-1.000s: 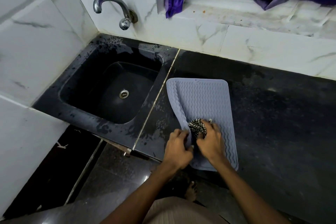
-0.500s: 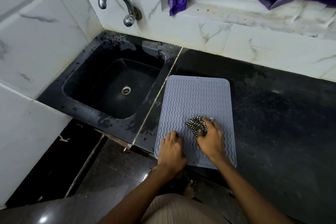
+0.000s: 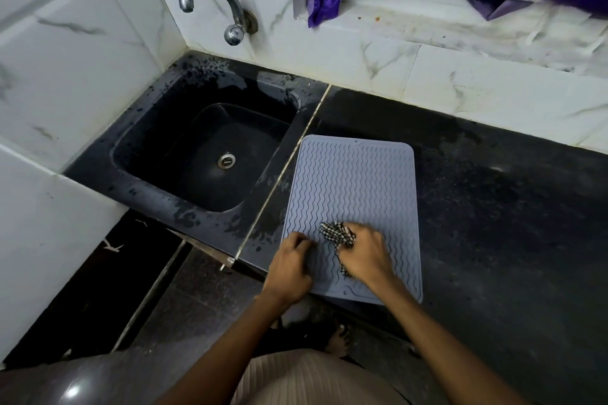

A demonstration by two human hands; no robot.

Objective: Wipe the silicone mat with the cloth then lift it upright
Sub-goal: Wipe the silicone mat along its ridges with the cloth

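The mat (image 3: 353, 194) lies flat on the bench (image 3: 510, 223), just right of the sink (image 3: 210, 154), its near edge at the bench's front edge. The tap (image 3: 214, 6) juts from the wall behind the sink. Both hands rest on the mat's near end: the left hand (image 3: 289, 268) beside the right hand (image 3: 367, 255), which presses the cloth (image 3: 337, 233) on the mat.
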